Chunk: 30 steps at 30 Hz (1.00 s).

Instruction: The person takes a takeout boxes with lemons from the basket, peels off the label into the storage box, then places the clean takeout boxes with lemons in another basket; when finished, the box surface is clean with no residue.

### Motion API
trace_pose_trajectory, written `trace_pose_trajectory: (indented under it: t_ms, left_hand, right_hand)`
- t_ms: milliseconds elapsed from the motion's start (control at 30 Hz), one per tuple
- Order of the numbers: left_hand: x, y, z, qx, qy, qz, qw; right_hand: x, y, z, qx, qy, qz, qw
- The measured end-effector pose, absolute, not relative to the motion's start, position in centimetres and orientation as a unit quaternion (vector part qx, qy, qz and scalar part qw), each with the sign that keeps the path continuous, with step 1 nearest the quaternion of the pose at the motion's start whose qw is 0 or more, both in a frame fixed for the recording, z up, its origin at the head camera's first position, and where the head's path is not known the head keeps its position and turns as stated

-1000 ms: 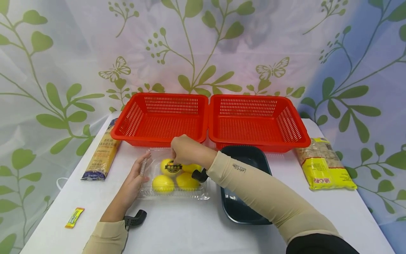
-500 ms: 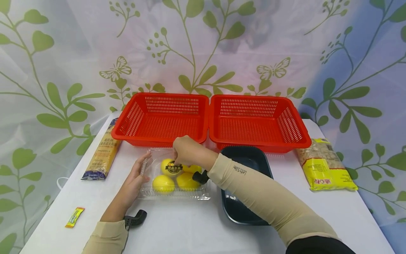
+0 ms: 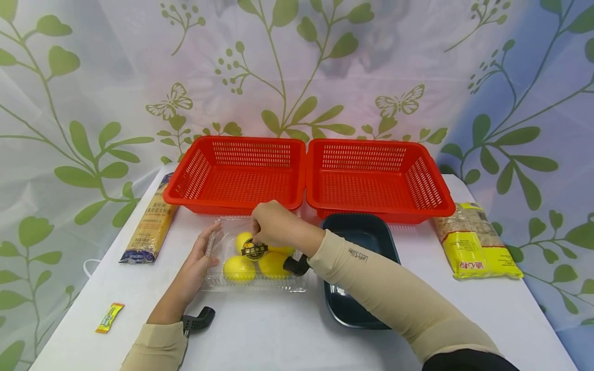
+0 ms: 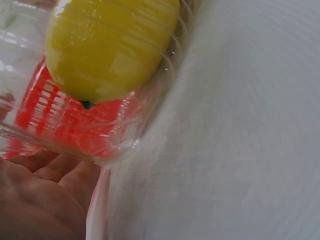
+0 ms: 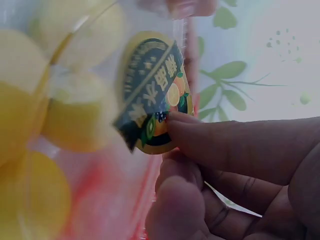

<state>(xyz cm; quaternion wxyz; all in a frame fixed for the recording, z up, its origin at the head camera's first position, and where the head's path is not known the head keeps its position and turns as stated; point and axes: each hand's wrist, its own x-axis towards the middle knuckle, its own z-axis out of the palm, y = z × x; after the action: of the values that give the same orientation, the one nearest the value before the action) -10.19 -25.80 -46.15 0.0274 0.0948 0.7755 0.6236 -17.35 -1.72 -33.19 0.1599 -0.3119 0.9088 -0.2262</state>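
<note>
A clear plastic box [image 3: 274,286] holds several yellow lemons [image 3: 238,269]. My right hand [image 3: 280,225] reaches over its lid and pinches a black-and-gold fruit sticker [image 5: 157,95] by the edge, between thumb and fingers. In the right wrist view the sticker stands at an angle right at the lid, its printed fruit facing the camera. My left hand [image 3: 195,265] rests against the left side of the box, fingers extended along the wall. The left wrist view shows its palm [image 4: 45,200] beside the box corner, below one lemon [image 4: 112,47].
Two red baskets [image 3: 236,210] [image 3: 380,214] stand behind the box. A dark blue tray [image 3: 362,226] lies to its right, partly under my right arm. A noodle packet [image 3: 150,224] lies left, a yellow bag [image 3: 478,245] right, a small yellow sachet [image 3: 110,318] front left.
The sticker has shifted slightly down and right in the head view, with a small shift of my right hand and wrist. My left hand and the box have stayed put.
</note>
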Motion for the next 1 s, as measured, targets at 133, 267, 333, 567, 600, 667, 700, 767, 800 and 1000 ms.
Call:
trace_pose_trajectory:
  t_ms: [133, 267, 333, 567, 600, 667, 700, 767, 800, 1000]
  left_hand:
    - [-10.1, -25.7, -46.0, 0.096, 0.776, 0.623, 0.027]
    - [-10.1, -25.7, -45.9, 0.098, 0.777, 0.621, 0.026]
    - [-10.1, -25.7, -45.9, 0.099, 0.777, 0.621, 0.026]
    - [-9.9, -25.9, -46.0, 0.088, 0.777, 0.622, 0.030]
    - [-9.8, -25.9, -45.9, 0.086, 0.778, 0.622, 0.031]
    - [-9.8, -25.9, -45.9, 0.083, 0.778, 0.622, 0.034]
    - [-9.8, -25.9, -45.9, 0.082, 0.778, 0.622, 0.035]
    - [-9.8, -25.8, -45.9, 0.082, 0.777, 0.624, 0.036]
    - [-9.8, -25.8, -46.0, 0.083, 0.776, 0.624, 0.036]
    - [-9.9, -25.7, -46.0, 0.086, 0.776, 0.623, 0.036]
  right_hand:
    - [-16.9, -0.5, -32.4, -0.325, 0.896, -0.257, 0.158]
    - [-16.7, 1.7, -31.6, -0.318, 0.876, -0.313, 0.184]
    - [-16.7, 3.1, -31.3, -0.309, 0.864, -0.343, 0.200]
    - [-17.1, 8.4, -31.0, -0.275, 0.844, -0.412, 0.204]
    - [-17.2, 9.2, -31.1, -0.271, 0.843, -0.419, 0.204]
    - [-17.3, 10.9, -31.4, -0.271, 0.838, -0.427, 0.205]
    - [-17.3, 11.7, -31.6, -0.274, 0.837, -0.427, 0.206]
    - [-17.4, 13.4, -32.1, -0.285, 0.833, -0.426, 0.210]
    - [-17.5, 14.2, -32.3, -0.289, 0.832, -0.424, 0.212]
    - [-17.5, 18.1, -34.4, -0.296, 0.845, -0.379, 0.234]
